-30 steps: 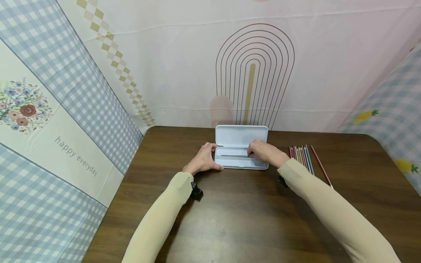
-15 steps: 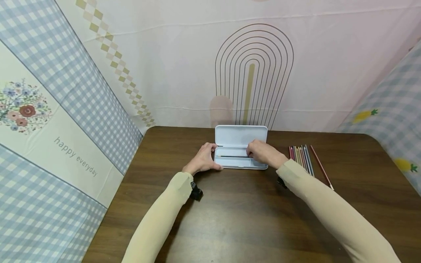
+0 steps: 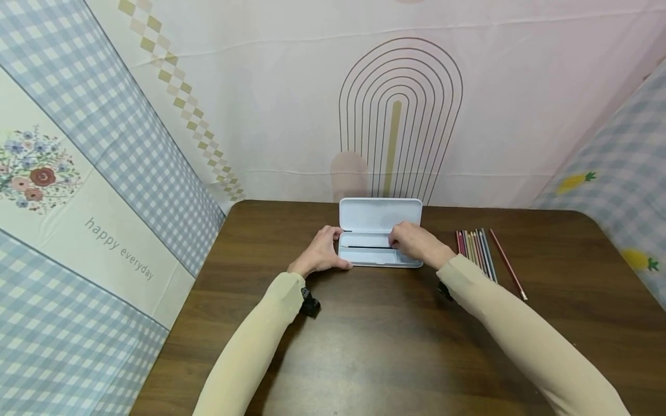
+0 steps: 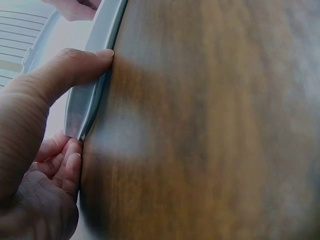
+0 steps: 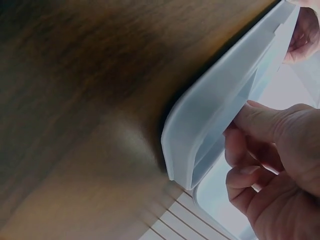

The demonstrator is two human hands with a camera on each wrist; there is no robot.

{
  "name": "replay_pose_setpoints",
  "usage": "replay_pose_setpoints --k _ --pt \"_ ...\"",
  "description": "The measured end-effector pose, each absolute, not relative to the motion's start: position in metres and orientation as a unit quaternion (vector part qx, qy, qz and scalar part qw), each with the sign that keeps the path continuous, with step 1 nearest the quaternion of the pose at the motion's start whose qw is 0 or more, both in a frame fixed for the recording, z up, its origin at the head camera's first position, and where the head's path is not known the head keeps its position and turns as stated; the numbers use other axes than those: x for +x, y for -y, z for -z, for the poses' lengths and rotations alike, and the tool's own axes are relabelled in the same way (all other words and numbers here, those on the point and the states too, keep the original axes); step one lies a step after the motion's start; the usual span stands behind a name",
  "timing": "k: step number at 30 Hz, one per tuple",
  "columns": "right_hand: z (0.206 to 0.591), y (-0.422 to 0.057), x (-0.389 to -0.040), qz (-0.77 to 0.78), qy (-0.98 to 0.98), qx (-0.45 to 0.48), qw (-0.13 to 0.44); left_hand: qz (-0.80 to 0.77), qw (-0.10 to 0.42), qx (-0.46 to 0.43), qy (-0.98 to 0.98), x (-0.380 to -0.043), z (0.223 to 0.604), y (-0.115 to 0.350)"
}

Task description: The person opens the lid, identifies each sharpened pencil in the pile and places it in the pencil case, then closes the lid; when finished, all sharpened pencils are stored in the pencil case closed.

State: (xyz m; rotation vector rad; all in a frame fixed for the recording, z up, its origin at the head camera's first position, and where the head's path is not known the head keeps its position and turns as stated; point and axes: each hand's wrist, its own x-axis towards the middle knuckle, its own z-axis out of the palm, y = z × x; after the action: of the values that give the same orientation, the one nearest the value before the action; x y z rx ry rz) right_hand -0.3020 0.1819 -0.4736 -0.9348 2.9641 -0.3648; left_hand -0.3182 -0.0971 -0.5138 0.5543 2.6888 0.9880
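A pale blue pencil case (image 3: 381,215) stands on the table with its lid raised. My left hand (image 3: 321,251) grips its left end, the thumb on the front wall (image 4: 84,107) and the fingers around the end. Inside the case lies a thin dark pencil (image 3: 366,248), its pale tip toward the left. My right hand (image 3: 416,240) reaches into the right part of the case with curled fingers and pinches the pencil's other end, which the hand hides. In the right wrist view, thumb and fingers (image 5: 255,120) meet just over the tray.
Right of the case, several coloured pencils (image 3: 474,248) lie side by side, partly behind my right sleeve. A longer red stick with a pale end (image 3: 507,263), like a paintbrush, lies beyond them. A patterned cloth (image 3: 291,115) hangs behind the brown table (image 3: 364,341).
The dark pencil has shifted slightly and now shows as a darker line along the tray. Both hands stay almost in place.
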Motion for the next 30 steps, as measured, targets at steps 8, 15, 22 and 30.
replay_pose_setpoints --k 8,15,22,30 --pt "0.478 -0.183 -0.295 0.123 -0.950 -0.283 -0.036 -0.336 0.120 0.185 -0.916 -0.317 0.513 0.098" --pt "0.479 -0.185 -0.279 0.149 -0.960 -0.220 -0.084 -0.334 0.121 0.183 -0.917 -0.317 0.512 0.098" --pt "0.474 -0.193 -0.263 0.184 -0.965 -0.154 -0.104 -0.333 0.118 0.184 -0.917 -0.316 0.514 0.099" --pt "0.468 -0.212 -0.245 0.223 -0.963 -0.109 -0.105 -0.332 0.117 0.185 -0.918 -0.315 0.514 0.099"
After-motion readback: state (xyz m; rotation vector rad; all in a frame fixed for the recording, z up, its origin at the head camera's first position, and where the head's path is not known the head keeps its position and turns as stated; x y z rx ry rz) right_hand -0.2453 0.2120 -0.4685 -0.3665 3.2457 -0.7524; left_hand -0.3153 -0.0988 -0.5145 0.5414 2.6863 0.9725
